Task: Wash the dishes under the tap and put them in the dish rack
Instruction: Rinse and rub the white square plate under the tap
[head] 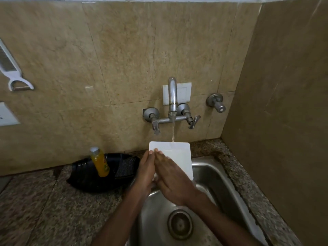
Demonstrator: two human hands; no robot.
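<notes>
A white square plate (177, 155) stands tilted over the steel sink (214, 176). Water runs from the tap (172, 93) onto the plate's top edge. My left hand (145, 173) holds the plate at its left edge, thumb at the lower corner and fingers reaching up along the side. My right hand (171, 178) lies flat on the plate's face with straight fingers. The lower part of the plate is hidden behind both hands.
A black plastic rack (83, 180) sits on the granite counter left of the sink, with a yellow bottle (100, 162) standing in it. The sink drain (180, 224) is below my hands. A white peeler (17, 80) hangs on the left wall. A side wall closes the right.
</notes>
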